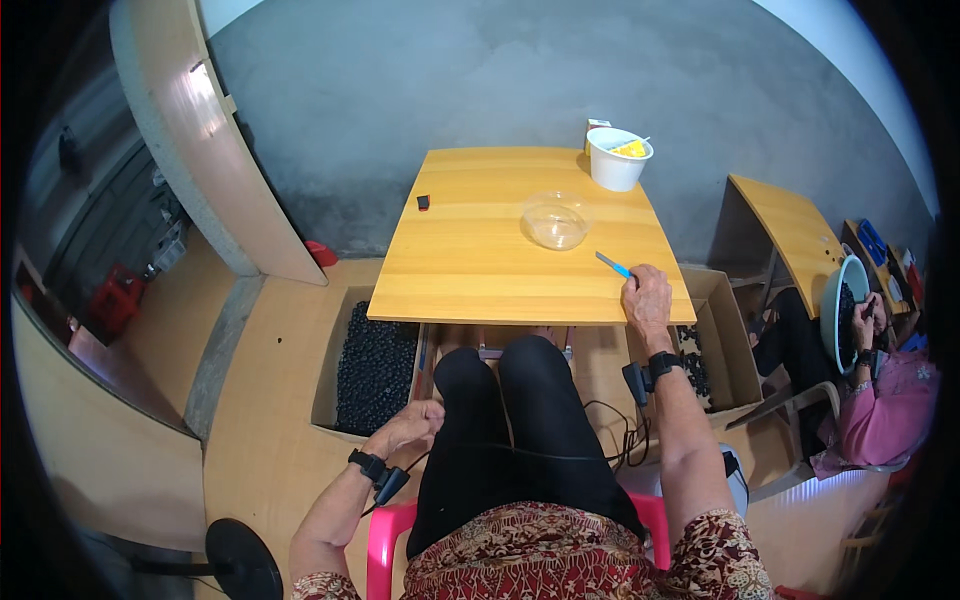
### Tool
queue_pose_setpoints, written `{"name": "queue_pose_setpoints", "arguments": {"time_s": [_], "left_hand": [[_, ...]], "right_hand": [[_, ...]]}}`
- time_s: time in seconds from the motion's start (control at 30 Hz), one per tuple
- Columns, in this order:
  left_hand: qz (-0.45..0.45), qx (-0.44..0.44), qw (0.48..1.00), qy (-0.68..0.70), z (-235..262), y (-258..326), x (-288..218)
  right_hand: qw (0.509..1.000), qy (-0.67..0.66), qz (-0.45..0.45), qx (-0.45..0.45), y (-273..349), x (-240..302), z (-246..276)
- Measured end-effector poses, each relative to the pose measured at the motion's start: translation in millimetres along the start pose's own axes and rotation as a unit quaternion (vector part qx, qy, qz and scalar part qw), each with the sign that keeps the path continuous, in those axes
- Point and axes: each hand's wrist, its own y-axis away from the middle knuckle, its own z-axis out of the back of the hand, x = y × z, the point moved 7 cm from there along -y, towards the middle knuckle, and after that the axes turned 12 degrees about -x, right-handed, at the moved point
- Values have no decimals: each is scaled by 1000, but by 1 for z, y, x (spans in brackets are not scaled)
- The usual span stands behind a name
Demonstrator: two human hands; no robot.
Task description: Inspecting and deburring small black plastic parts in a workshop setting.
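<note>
My right hand (648, 296) rests on the near right edge of the wooden table (480, 270) and grips a thin blue-handled tool (612, 264) that points up and left. My left hand (408, 426) hangs low beside my left knee, fingers curled, just by the rim of a cardboard box of small dark round things (374, 366) on the floor. I cannot see anything in that hand. A clear empty bowl (556, 222) stands on the table ahead of the right hand. A white tub (617, 160) with yellow pieces sits at the far right corner.
A small dark object (423, 202) lies on the table's left part. A second open cardboard box (722, 345) stands on the floor at right. Another person (885, 400) in pink sits at far right with a basin (838, 310) by a second table (790, 225).
</note>
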Motion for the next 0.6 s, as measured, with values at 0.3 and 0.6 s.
{"name": "queue_pose_setpoints", "arguments": {"time_s": [0.3,0.6], "left_hand": [[20,-36,995,-93,5,5,11],[-1,139,984,-113,-5,17,12]], "right_hand": [[1000,0,1,-10,-1,4,4],[1000,2,-5,1,0,-3,-2]]}}
